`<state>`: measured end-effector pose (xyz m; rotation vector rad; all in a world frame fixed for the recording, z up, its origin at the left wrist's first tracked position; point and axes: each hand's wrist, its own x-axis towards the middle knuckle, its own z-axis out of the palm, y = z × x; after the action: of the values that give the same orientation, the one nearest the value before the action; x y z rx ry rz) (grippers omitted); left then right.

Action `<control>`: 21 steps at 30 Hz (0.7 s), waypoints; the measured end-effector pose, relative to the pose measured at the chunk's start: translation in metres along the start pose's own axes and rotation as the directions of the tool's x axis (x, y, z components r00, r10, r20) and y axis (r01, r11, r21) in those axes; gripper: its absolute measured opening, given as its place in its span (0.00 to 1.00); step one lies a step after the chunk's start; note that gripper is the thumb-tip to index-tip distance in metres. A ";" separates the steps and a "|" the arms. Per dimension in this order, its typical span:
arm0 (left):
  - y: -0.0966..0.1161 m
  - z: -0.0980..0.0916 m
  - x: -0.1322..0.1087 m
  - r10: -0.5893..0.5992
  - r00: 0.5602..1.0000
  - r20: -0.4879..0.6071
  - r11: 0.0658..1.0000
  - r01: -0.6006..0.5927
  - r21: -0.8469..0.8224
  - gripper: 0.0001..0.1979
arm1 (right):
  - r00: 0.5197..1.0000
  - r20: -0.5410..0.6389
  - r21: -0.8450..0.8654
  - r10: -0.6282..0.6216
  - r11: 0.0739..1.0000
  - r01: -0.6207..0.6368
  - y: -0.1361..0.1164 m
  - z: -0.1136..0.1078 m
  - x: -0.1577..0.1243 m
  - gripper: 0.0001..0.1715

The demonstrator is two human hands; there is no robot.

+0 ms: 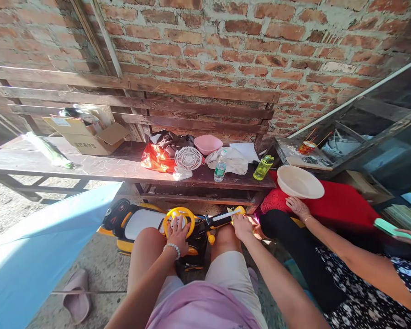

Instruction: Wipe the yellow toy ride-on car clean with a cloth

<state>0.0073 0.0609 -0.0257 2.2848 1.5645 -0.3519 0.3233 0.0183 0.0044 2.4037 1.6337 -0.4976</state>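
A yellow steering wheel point(178, 211) belongs to a yellow, black and white ride-on toy car point(142, 224) in front of my knees. My left hand point(178, 235) rests on the wheel with its fingers stretched over the hub. To the right, a black bar with yellow ends point(222, 219) sticks out from the front of the car, over my right knee. My right hand point(242, 226) is closed around the bar near its outer yellow end. Part of the bar is hidden under its fingers.
A wooden bench point(119, 167) holds a cardboard box point(92, 141), a white fan point(188, 159), a water bottle point(220, 168) and a green bottle point(263, 167). At right, a co-worker's hand point(298, 208) touches a white basin point(299, 182). A blue sheet point(65, 242) hangs at left.
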 end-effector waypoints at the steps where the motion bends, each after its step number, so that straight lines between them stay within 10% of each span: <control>1: 0.000 0.001 0.000 -0.004 1.000 -0.009 1.000 0.004 0.001 0.51 | 1.000 0.007 -0.005 -0.003 1.000 0.003 0.009 -0.001 0.003 0.32; 7: 0.001 0.001 -0.001 -0.006 1.000 -0.011 1.000 0.006 0.007 0.51 | 0.992 0.122 0.038 0.013 0.999 -0.018 -0.005 0.001 0.007 0.38; 13: 0.000 0.000 0.000 -0.020 1.000 0.014 0.999 0.019 0.026 0.52 | 0.967 0.091 0.015 -0.237 0.972 0.236 -0.046 0.008 -0.011 0.37; 21: 0.004 -0.005 -0.004 -0.017 1.000 0.005 1.000 0.017 0.018 0.51 | 0.971 -0.020 -0.061 -0.236 0.970 0.235 -0.017 0.011 -0.009 0.34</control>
<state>0.0096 0.0581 -0.0188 2.2841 1.5852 -0.3775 0.3026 0.0128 -0.0015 2.1958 1.9298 -0.4495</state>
